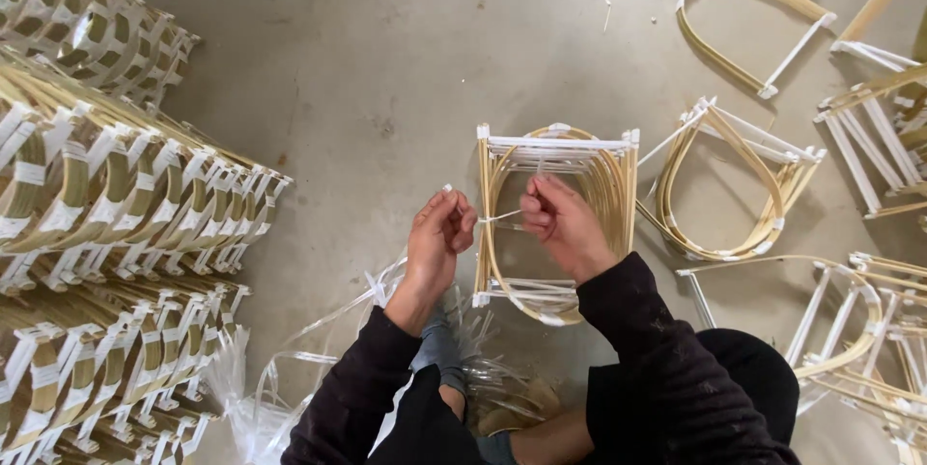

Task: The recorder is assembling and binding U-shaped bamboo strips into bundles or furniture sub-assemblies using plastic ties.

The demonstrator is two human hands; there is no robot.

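A stack of arched bamboo frames (606, 173) with white bars stands on the concrete floor in front of me. My left hand (439, 238) and my right hand (562, 224) are both closed on a thin white plastic strap (498, 218), pulled taut between them. The strap runs around the left side of the stack. My left hand holds the strap's free end, which sticks up past its fingers. Both arms wear black sleeves.
Large bundles of tied frames (116, 204) are piled at the left. Loose frames (739, 185) lie on the floor at the right and upper right. A heap of clear plastic strapping (290, 378) lies near my knees. Bare concrete (386, 69) stretches ahead.
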